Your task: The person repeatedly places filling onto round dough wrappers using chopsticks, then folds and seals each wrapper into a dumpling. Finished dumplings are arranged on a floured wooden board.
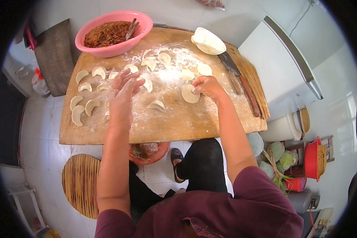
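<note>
My right hand [209, 87] pinches the edge of a round dumpling wrapper [189, 95] at the right of the floury wooden board [170, 127]. Over the dumplings on the left hovers my left hand [123, 89], floury, its fingers spread and nothing in them. Several folded crescent dumplings [77, 115] lie on the board's left half, some partly hidden under my left hand and forearm. A single dumpling [157, 105] sits between my hands. Two more flat wrappers, one farther back [204, 69] and one nearer the flour [187, 75], rest just beyond my right hand.
A pink basin [143, 28] of reddish-brown filling with utensils stands at the far left. At the far right are a white bowl [208, 41], a cleaver [229, 63] and a straw brush [253, 83]. A white appliance [281, 55] borders the board's right side.
</note>
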The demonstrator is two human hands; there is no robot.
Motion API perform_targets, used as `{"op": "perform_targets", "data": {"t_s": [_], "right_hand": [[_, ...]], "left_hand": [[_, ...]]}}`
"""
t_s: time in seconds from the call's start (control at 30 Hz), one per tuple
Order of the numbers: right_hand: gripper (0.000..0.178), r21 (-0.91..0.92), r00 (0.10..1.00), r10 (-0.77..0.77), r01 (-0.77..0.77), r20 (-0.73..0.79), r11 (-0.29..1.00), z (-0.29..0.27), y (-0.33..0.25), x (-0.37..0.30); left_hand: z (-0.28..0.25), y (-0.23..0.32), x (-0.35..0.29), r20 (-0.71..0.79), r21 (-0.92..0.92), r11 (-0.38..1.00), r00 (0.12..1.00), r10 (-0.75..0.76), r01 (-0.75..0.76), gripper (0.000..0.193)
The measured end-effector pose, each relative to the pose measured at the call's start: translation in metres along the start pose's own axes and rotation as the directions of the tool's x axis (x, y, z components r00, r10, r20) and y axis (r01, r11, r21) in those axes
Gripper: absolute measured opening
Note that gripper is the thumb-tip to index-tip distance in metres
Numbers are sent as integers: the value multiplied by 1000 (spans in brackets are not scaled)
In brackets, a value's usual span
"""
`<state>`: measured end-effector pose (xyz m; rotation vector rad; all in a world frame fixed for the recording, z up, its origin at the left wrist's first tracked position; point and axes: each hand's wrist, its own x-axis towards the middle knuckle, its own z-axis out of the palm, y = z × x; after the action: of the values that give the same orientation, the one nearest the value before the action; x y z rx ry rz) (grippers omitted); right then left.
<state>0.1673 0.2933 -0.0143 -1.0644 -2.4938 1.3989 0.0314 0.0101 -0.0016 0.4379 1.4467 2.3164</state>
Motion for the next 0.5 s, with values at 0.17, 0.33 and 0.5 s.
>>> {"op": "perform_targets", "data": {"t_s": [0.17, 0.33, 0.5], "right_hand": [[16, -40, 988, -126, 123, -89, 992, 4, -14, -15], [21, 244, 928, -371, 353, 30, 903, 15, -90, -39], [29, 220, 869, -482, 450, 117, 865, 49, -142, -13]], "left_hand": [[-1, -7, 6, 39, -26, 998, 997, -62, 63, 47], [-4, -24, 10, 125, -200, 967, 983, -137, 160, 43], [3, -9, 19, 437, -683, 497, 844, -309, 536, 60]]}}
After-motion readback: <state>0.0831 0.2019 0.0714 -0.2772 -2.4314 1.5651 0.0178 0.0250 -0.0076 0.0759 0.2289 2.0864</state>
